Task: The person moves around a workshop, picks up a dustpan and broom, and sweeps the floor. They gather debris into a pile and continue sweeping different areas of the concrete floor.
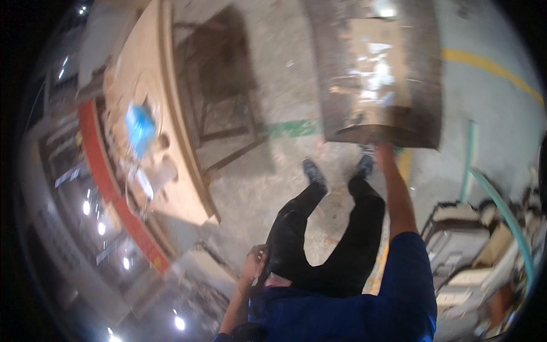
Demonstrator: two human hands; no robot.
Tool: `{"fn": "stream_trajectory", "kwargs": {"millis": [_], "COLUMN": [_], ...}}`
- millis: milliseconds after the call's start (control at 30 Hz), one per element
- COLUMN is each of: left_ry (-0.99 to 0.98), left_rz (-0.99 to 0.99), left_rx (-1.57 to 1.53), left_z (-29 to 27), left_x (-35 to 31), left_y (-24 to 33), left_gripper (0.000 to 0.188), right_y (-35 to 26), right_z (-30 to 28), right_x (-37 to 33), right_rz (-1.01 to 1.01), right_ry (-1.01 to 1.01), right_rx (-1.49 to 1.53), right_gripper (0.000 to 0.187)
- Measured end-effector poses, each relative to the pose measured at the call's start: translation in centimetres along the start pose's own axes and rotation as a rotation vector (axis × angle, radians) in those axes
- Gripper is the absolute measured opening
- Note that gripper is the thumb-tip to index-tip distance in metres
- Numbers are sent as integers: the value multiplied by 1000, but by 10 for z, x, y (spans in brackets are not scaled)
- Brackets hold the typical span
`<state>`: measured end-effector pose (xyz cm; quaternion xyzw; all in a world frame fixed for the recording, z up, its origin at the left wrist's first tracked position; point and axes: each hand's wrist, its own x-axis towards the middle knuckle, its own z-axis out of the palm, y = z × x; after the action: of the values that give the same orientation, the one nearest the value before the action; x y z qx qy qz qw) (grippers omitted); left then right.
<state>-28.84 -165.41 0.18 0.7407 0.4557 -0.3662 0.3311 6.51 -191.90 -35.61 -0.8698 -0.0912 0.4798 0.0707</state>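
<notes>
My right hand (383, 149) reaches forward at arm's length and grips the near edge of a large flat brown cardboard sheet (376, 74) with shiny tape patches, held above the concrete floor. My left hand (256, 257) hangs by my left hip with its fingers curled and nothing visible in it. My black trousers and dark shoes (313, 172) show below the sheet, and my blue shirt fills the lower edge. The picture is blurred by motion.
A long wooden workbench (176, 142) with a red edge runs along the left, carrying a blue item (139, 128) and small clutter. A dark metal frame (219, 97) stands beside it. Stacked cartons (464, 239) and a green hose (501, 211) lie at right. Yellow (490, 65) and green (293, 128) floor markings.
</notes>
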Motion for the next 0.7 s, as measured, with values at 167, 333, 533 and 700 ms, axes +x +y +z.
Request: {"fn": "stream_trajectory", "kwargs": {"millis": [167,333,533,700], "left_ry": [-11,12,-22,85], "left_rz": [-161,-85,-181,-31], "left_rx": [58,-41,-319,-300], "left_z": [14,12,8,19], "left_x": [-4,-10,-39,-59], "left_y": [-22,-19,-55,-108], "left_gripper": [31,32,36,40], "right_y": [-3,-21,-41,-73], "right_z": [21,8,-35,-93], "right_x": [22,5,-64,-163], "right_rz": [-243,-281,-249,-345], "right_ry": [-107,-82,-7,-114], "right_rx": [-356,-609,-572,-342], "right_gripper": [39,55,60,63]}}
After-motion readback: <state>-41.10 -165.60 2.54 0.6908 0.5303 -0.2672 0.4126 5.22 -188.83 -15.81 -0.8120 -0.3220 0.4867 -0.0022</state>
